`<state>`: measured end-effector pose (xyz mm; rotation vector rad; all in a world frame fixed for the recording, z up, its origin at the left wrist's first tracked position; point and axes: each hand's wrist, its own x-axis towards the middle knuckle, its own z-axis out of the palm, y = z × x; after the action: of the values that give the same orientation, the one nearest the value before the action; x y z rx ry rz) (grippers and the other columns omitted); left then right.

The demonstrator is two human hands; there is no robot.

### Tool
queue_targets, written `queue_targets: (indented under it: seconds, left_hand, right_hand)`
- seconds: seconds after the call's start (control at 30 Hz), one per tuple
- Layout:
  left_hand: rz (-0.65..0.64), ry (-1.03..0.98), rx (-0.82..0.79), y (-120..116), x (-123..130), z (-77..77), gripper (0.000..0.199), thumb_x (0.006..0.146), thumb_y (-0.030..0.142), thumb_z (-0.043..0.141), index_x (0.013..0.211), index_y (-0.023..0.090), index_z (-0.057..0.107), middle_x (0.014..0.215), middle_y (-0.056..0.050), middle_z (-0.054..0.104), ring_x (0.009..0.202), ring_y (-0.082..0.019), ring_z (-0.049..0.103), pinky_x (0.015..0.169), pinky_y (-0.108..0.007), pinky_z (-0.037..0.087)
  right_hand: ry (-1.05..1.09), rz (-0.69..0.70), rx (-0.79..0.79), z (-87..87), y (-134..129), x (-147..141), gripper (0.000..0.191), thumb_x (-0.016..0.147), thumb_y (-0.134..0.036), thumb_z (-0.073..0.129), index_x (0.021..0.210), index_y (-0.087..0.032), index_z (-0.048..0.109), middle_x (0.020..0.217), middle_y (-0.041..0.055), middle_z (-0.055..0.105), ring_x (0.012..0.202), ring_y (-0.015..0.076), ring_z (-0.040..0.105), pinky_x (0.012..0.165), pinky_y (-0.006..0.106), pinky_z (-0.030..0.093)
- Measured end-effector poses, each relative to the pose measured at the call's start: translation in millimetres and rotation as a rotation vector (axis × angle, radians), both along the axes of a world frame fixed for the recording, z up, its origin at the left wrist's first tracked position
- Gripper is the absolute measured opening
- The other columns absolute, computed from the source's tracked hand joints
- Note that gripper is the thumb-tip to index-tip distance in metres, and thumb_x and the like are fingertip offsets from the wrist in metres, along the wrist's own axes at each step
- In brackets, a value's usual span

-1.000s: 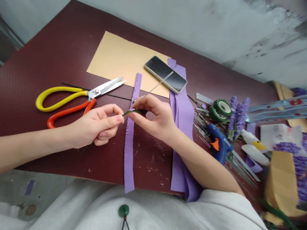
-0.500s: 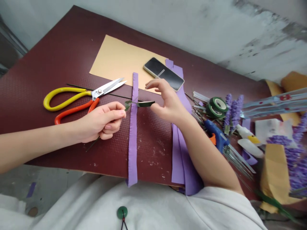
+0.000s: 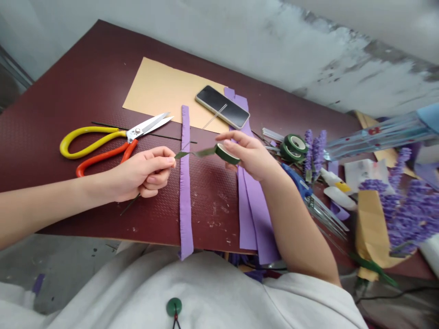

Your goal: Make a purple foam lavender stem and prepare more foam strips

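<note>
My left hand (image 3: 155, 171) is closed in a pinch on a thin wire stem (image 3: 129, 205), whose dark lower end sticks out below the fingers. A strip of green floral tape (image 3: 205, 152) runs from its fingertips to a tape roll (image 3: 227, 155). My right hand (image 3: 249, 153) grips that roll between thumb and fingers. Under the tape a purple fringed paper strip (image 3: 185, 192) lies lengthwise, its lower end hanging over the table edge. Scissors (image 3: 137, 131) with one yellow and one red handle lie beyond my left hand, blades partly apart, over a dark wire (image 3: 103, 124).
A phone (image 3: 221, 105) rests on tan paper (image 3: 161, 84). Purple paper strips (image 3: 248, 214) lie under my right forearm. To the right are green tape rolls (image 3: 294, 146), a blue glue gun (image 3: 297, 180), wires, a glue bottle (image 3: 334, 180) and purple flowers (image 3: 411, 214).
My right hand has closed on the tape roll, where its fingers were apart before. The roll has turned and moved slightly right, with more tape stretched out. The view has shifted slightly.
</note>
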<state>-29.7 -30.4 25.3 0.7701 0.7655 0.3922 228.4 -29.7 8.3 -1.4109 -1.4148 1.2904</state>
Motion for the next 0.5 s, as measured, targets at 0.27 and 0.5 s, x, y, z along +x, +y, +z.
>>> queue_targets:
  seconds: [0.27,0.5]
  left_hand:
    - [-0.031,0.019,-0.042,2.1,-1.7,-1.4,0.016,0.089,0.019,0.046,0.073,0.022,0.048,0.041,0.009,0.028,0.037,-0.005,0.012,0.03,-0.009,0.018]
    - [-0.043,0.02,-0.083,4.3,-3.0,-1.9,0.018,0.089,0.019,0.046,0.072,0.022,0.048,0.042,0.008,0.028,0.038,-0.005,0.012,0.03,-0.009,0.018]
  right_hand:
    - [0.266,0.356,-0.554,-1.2,-5.6,20.7,0.028,0.075,-0.035,0.064,0.093,-0.017,0.053,0.046,-0.0041,0.056,0.028,0.0025,0.026,0.032,0.017,0.017]
    - [0.371,0.37,-0.694,-11.3,-1.2,24.5,0.029,0.077,-0.042,0.055,0.096,-0.02,0.053,0.033,-0.0161,0.03,0.023,0.0011,0.008,0.034,0.017,0.015]
